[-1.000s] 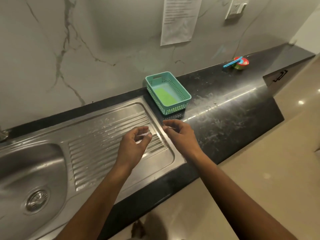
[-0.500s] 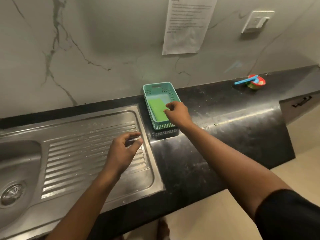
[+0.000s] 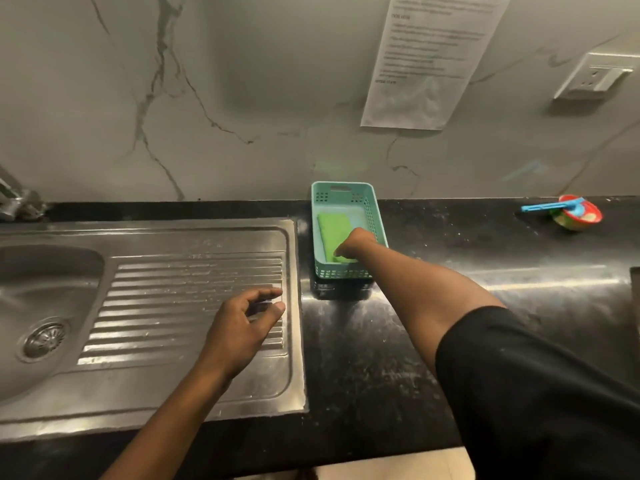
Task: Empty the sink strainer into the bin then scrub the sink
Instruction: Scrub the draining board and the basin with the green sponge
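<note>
Our right hand [image 3: 353, 244] reaches into the teal basket [image 3: 372, 206] on the black tabletop [image 3: 450, 299], its fingers curled down onto the near end of the green scrub pad [image 3: 332, 230]; whether they have pinched it yet we cannot tell. The pad looks light, thin and floppy, so we would take it by that near edge. Our left hand [image 3: 242, 327] hovers half-open and empty over the drainboard [image 3: 166, 306]. The sink strainer [image 3: 43, 337] sits seated in the basin at far left.

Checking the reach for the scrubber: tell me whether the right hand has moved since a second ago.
Yes. The right hand went from beside the drainboard forward into the teal basket.
</note>
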The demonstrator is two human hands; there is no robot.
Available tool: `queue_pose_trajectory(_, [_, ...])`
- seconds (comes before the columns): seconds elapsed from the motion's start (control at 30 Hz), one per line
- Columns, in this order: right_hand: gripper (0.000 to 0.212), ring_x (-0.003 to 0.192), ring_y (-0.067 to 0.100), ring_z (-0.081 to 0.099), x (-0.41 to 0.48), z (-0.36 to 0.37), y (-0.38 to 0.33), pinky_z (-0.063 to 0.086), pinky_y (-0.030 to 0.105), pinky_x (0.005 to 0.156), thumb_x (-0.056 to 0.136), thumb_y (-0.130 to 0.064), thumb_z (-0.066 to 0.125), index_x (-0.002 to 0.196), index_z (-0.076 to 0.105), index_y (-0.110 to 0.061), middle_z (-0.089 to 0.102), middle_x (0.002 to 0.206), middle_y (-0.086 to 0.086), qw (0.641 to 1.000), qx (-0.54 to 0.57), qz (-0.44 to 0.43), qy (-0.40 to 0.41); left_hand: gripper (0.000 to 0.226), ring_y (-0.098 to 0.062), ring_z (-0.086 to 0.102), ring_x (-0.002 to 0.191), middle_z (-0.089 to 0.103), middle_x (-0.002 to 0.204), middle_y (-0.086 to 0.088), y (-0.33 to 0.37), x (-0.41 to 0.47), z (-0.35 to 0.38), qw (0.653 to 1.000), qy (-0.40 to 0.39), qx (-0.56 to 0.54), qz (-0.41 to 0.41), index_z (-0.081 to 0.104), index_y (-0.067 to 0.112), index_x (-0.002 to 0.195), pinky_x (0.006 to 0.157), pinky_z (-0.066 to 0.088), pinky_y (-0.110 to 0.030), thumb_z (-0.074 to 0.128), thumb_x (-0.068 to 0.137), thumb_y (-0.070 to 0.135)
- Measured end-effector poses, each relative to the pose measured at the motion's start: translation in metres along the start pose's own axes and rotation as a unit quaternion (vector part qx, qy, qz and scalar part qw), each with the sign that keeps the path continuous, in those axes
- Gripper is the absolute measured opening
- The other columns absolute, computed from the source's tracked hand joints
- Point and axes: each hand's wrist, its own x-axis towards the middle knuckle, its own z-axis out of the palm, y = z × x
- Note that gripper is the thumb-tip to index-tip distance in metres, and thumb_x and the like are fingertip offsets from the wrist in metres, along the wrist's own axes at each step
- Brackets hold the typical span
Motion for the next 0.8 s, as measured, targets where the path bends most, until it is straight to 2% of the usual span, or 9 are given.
queue_pose_trajectory(0.1, [0.057, 0.129, 0.034, 0.056, 0.009, 0.003, 0.002, 0.05, 0.042, 0.108, 0.094, -0.032, 0.076, 0.137, 0.053, -0.003, 0.053, 0.143, 0.019, 0.999, 0.028, 0.033, 0.021, 0.023, -0.004, 0.071, 0.114, 0.077, 0.119, 0.014, -0.007, -0.002, -0.004, 1.0, 0.015, -0.001, -0.011, 0.075, 0.035, 0.118, 0.097, 0.056, -0.03, 0.074, 0.096, 0.029])
queue_pose_trajectory(0.23, [0.073, 0.134, 0.036, 0.054, 0.014, 0.007, -0.001, 0.049, 0.044, 0.111, 0.09, -0.027, 0.081, 0.146, 0.042, 0.0, 0.047, 0.148, 0.02, 0.998, 0.044, 0.045, 0.032, 0.019, 0.005, 0.07, 0.111, 0.079, 0.112, 0.024, -0.017, -0.003, -0.013, 0.999, 0.025, -0.002, -0.023, 0.077, 0.041, 0.108, 0.089, 0.054, -0.02, 0.075, 0.096, 0.027])
queue_pose_trajectory(0.33, [0.045, 0.113, 0.029, 0.062, 0.016, 0.002, -0.007, 0.053, 0.035, 0.096, 0.089, -0.02, 0.081, 0.123, 0.056, -0.003, 0.06, 0.124, 0.014, 0.998, 0.053, 0.023, 0.013, 0.018, 0.009, 0.069, 0.109, 0.077, 0.11, 0.03, -0.021, -0.003, -0.019, 0.999, 0.032, 0.002, -0.026, 0.077, 0.042, 0.105, 0.086, 0.052, -0.018, 0.075, 0.095, 0.027])
queue_pose_trajectory(0.4, [0.03, 0.1, 0.031, 0.058, 0.017, -0.001, -0.012, 0.055, 0.038, 0.09, 0.09, -0.011, 0.075, 0.109, 0.054, -0.004, 0.058, 0.11, 0.015, 0.992, 0.126, 0.03, -0.004, 0.018, 0.008, 0.069, 0.108, 0.078, 0.108, 0.025, -0.024, -0.004, -0.022, 0.999, 0.04, 0.001, -0.028, 0.078, 0.041, 0.106, 0.086, 0.052, -0.018, 0.075, 0.095, 0.027])
queue_pose_trajectory(0.47, [0.026, 0.094, 0.035, 0.056, 0.016, -0.005, -0.017, 0.053, 0.038, 0.08, 0.088, -0.003, 0.065, 0.111, 0.053, -0.002, 0.055, 0.106, 0.018, 0.959, 0.278, 0.053, -0.02, 0.017, 0.009, 0.07, 0.107, 0.078, 0.108, 0.025, -0.025, -0.005, -0.027, 0.998, 0.045, -0.009, -0.034, 0.078, 0.039, 0.107, 0.084, 0.052, -0.017, 0.075, 0.096, 0.027])
queue_pose_trajectory(0.57, [0.031, 0.082, 0.031, 0.056, 0.008, -0.017, -0.023, 0.046, 0.031, 0.07, 0.078, 0.001, 0.054, 0.108, 0.055, -0.008, 0.056, 0.097, 0.017, 0.864, 0.499, 0.071, -0.012, 0.016, 0.01, 0.07, 0.104, 0.077, 0.108, 0.028, -0.024, -0.006, -0.033, 0.997, 0.05, -0.028, -0.042, 0.078, 0.035, 0.108, 0.082, 0.051, -0.015, 0.074, 0.096, 0.025])
queue_pose_trajectory(0.63, [0.037, 0.081, 0.034, 0.063, 0.004, -0.026, -0.025, 0.058, 0.042, 0.077, 0.077, 0.002, 0.054, 0.112, 0.061, -0.006, 0.065, 0.097, 0.019, 0.814, 0.577, 0.062, -0.018, 0.016, 0.01, 0.071, 0.103, 0.078, 0.108, 0.027, -0.024, -0.005, -0.036, 0.997, 0.054, -0.035, -0.046, 0.078, 0.033, 0.109, 0.082, 0.051, -0.012, 0.074, 0.096, 0.023])
queue_pose_trajectory(0.7, [0.04, 0.089, 0.036, 0.07, 0.0, -0.032, -0.027, 0.06, 0.052, 0.085, 0.082, -0.001, 0.062, 0.122, 0.065, -0.003, 0.073, 0.107, 0.02, 0.799, 0.599, 0.031, -0.041, 0.016, 0.01, 0.071, 0.102, 0.078, 0.107, 0.026, -0.024, -0.006, -0.039, 0.997, 0.056, -0.039, -0.046, 0.078, 0.033, 0.108, 0.079, 0.052, -0.008, 0.074, 0.096, 0.022])
queue_pose_trajectory(0.8, [0.027, 0.098, 0.031, 0.074, -0.006, -0.034, -0.034, 0.062, 0.043, 0.082, 0.09, -0.012, 0.073, 0.117, 0.07, -0.009, 0.077, 0.113, 0.015, 0.815, 0.576, -0.044, -0.043, 0.017, 0.009, 0.071, 0.104, 0.08, 0.107, 0.018, -0.027, -0.007, -0.043, 0.996, 0.062, -0.04, -0.044, 0.078, 0.032, 0.109, 0.079, 0.053, -0.008, 0.074, 0.097, 0.022])
